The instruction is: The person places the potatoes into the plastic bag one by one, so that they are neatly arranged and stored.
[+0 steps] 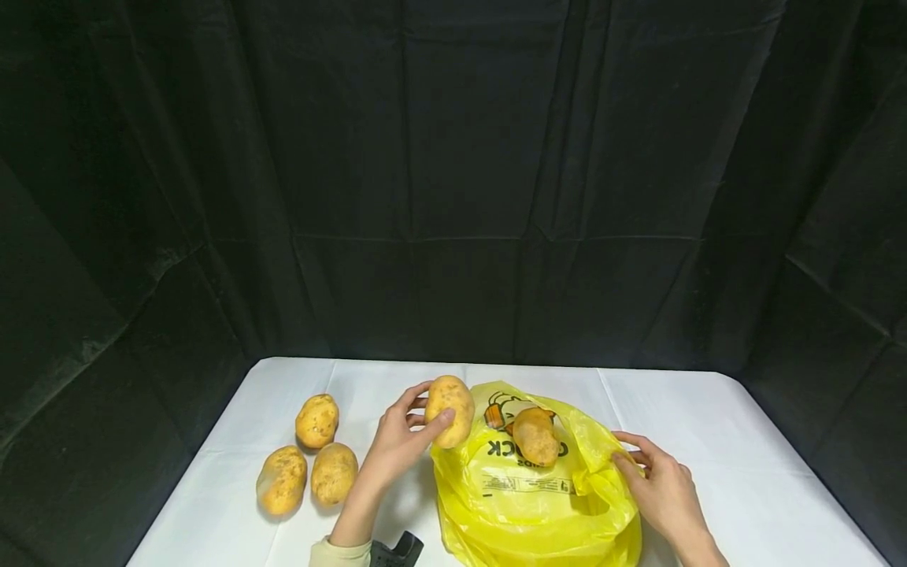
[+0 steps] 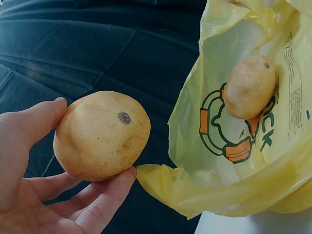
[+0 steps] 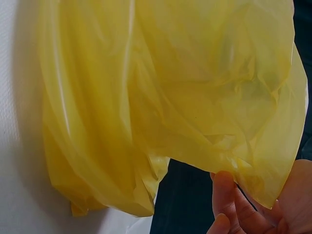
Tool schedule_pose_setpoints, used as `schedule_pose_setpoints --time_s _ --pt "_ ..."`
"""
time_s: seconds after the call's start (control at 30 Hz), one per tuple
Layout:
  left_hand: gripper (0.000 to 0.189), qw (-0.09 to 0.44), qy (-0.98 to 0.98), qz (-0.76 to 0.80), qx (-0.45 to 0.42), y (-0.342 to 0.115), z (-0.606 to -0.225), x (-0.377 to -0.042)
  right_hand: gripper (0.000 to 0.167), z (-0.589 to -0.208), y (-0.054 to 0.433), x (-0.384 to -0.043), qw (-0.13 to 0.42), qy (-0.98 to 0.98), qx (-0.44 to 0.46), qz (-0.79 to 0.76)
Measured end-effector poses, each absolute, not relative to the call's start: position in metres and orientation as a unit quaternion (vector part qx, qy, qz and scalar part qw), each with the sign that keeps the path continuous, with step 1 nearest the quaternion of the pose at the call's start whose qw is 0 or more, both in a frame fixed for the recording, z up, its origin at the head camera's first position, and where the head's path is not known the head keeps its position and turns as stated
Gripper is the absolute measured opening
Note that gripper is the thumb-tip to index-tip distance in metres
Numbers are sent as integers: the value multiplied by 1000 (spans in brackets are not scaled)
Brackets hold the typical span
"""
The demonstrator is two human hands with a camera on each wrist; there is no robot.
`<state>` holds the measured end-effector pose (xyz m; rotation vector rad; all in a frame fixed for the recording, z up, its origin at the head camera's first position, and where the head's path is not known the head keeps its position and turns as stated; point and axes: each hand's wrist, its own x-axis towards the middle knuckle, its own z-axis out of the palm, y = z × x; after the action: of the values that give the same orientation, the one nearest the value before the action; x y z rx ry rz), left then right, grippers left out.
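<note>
Potato [image 1: 449, 411] in the left hand [image 1: 397, 447], beside the left edge of a yellow bag [image 1: 534, 520]. Grasped firmly enough to hang clear, with thumb on one side and curled fingers on the other; whether fingertips also touch the film, hard to tell. Probably solid and fairly heavy for its size, stiff under pressure, not fragile beyond bruising or scuffed skin. Likely dry and not very slippery, yet apt to roll if pinched at a rounded end; best taken round the middle, thumb opposite fingers, as now.

Just to the right, a second potato [image 1: 536, 435] against the bag's printed film; how deep inside, not clear. Pinched at the bag's right edge by the right hand [image 1: 660, 487], thumb against fingers. Light, limp, crinkly film by its look, likely to sag or tear; best held by a doubled fold of the rim.

Farther left on the white table [image 1: 772, 504], close together: a far potato [image 1: 316, 421], a near-left potato [image 1: 281, 480] and a near-right potato [image 1: 335, 474]. Behind, black cloth [image 1: 453, 197].
</note>
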<state>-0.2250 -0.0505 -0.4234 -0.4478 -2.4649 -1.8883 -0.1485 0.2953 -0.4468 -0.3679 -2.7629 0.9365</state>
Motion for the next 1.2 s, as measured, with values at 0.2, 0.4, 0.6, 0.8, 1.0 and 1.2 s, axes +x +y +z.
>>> schedule_pose_setpoints --time_s 0.2,0.4,0.6,0.8,1.0,1.2 --pt "63 -3 -780 -605 -158 -44 -422 -224 36 -444 296 -149 104 -936 -113 317" --pt "63 -18 -775 -607 -177 -35 -427 -225 36 -442 297 -148 109 -936 -111 314" --pt "62 -33 -770 -609 -185 -27 -439 -229 37 -441 297 -147 105 -938 -111 312" --pt "63 -40 -772 -604 -192 -22 -446 -232 36 -441 296 -147 104 -937 -113 313" --pt "64 -44 -774 -602 -193 -19 -454 -234 36 -442 295 -146 100 -935 -119 318" --pt "65 -42 -779 -597 -186 -14 -461 -236 36 -444 295 -145 104 -936 -119 316"
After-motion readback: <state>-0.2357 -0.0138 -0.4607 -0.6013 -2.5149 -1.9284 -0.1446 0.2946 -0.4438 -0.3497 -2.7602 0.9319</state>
